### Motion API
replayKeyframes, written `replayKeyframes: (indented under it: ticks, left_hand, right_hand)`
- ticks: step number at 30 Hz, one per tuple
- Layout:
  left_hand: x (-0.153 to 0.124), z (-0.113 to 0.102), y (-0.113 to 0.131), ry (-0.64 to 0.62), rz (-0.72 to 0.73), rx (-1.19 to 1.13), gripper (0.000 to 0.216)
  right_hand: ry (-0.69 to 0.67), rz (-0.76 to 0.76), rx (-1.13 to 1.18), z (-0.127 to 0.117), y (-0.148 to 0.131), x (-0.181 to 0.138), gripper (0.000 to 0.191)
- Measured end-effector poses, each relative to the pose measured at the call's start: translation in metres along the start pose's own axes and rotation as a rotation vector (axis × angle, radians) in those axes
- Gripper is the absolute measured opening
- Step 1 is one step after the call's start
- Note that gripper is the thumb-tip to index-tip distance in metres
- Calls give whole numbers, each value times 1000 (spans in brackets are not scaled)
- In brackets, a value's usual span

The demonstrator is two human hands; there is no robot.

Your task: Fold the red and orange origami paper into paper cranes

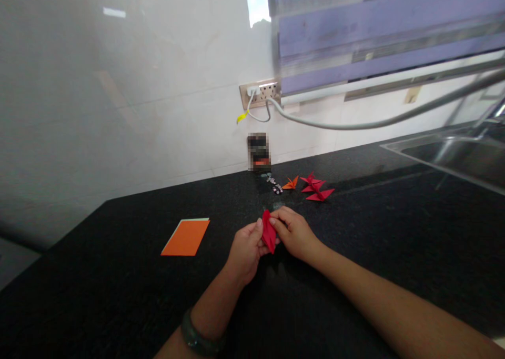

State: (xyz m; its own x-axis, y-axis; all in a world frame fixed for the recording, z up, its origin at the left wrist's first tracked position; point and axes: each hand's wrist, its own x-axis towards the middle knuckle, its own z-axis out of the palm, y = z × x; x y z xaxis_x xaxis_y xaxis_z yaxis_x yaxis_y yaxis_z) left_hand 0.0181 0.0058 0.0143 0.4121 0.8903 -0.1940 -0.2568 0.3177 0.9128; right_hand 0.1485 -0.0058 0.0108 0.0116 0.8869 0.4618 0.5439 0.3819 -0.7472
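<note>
Red folded paper [269, 232] at frame centre, just above black bench [118, 296], pinched between both hands. Left hand [246, 251] grips left edge, thumb on top; right hand [294, 232] pinches upper right edge. Orange sheet [185, 237] flat on bench, left of hands. Finished red cranes [315, 188] and orange crane [291, 183] behind, upper centre, near wall.

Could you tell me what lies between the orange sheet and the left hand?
Only bare black counter between orange sheet and left hand, in the head view.
</note>
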Motion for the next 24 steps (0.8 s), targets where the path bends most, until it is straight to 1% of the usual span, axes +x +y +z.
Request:
replayKeyframes:
  ticks: [4, 9, 13, 18, 24]
  left_hand:
    - [0, 1, 2, 14, 43, 27, 36]
    - [0, 0, 2, 68, 47, -2, 38]
    - [1, -1, 1, 48, 74, -2, 33]
    - [0, -1, 1, 2, 89, -9, 33]
    - [0, -3, 1, 44, 112, 107, 33]
  right_hand:
    - [-17, 9, 28, 0, -1, 0, 19]
    - [-21, 3, 81, 1, -1, 0, 23]
    - [-24, -17, 105, 0, -2, 0, 23]
    - [-33, 28, 177, 2, -1, -1, 23]
    - [-27, 40, 179, 2, -1, 0, 20]
